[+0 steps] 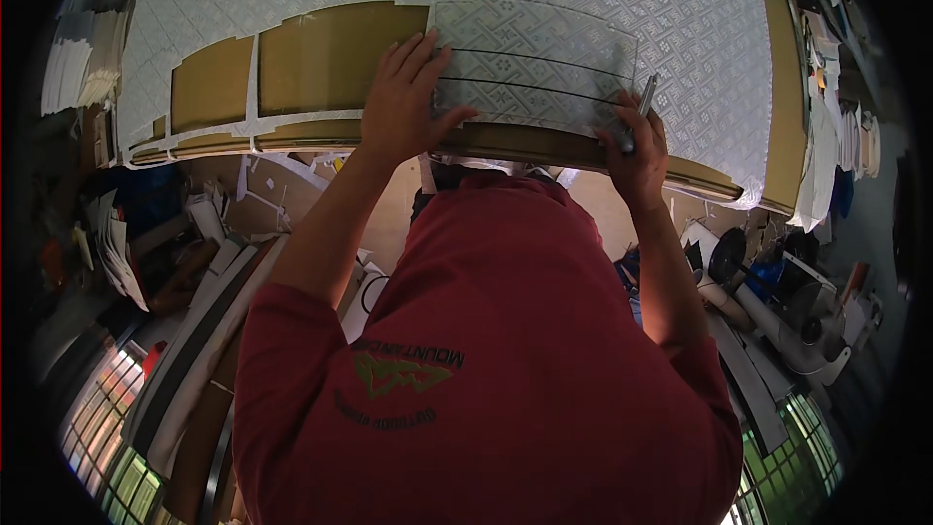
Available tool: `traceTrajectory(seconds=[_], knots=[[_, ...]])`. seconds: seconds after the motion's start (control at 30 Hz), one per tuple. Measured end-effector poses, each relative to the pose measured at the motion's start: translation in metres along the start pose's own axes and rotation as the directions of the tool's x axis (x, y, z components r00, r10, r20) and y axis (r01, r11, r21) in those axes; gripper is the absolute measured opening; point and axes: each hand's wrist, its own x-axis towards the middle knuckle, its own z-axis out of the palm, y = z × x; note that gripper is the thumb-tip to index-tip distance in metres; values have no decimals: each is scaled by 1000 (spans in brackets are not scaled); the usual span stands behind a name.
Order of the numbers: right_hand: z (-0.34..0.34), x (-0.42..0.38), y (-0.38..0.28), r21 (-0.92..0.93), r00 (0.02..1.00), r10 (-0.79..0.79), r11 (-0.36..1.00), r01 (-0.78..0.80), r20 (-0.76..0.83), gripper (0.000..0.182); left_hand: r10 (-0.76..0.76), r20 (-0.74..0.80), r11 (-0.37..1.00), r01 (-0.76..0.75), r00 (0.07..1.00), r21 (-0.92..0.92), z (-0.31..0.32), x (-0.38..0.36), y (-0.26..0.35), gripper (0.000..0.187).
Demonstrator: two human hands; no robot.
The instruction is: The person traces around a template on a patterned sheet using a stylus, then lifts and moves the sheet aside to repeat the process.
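A clear rectangular template (530,65) with two dark lines along it lies on the pale patterned sheet (695,58). My left hand (406,102) rests flat at the template's left end, fingers spread, thumb along its near edge. At the right end, my right hand (637,151) is closed around a slim silver utility knife (647,97), which points up and away from me. Its blade cannot be made out. Left of my left hand, rectangular openings in the sheet show the brownish-yellow board (326,58) beneath.
The table's near edge (680,175) runs just in front of my body. Stacked papers (83,68) stand at the far left, and more sheets (821,136) hang at the right. Long boards (199,331) lean at lower left; a fan (729,258) stands at lower right.
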Motion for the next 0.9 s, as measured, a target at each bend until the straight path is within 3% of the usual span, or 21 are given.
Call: traceTrajectory(seconds=[0.9], knots=[[1,0,1,11,999,0,1000,1,-42,47,10,25,1000,-11,1000,27,3,1,0,76]])
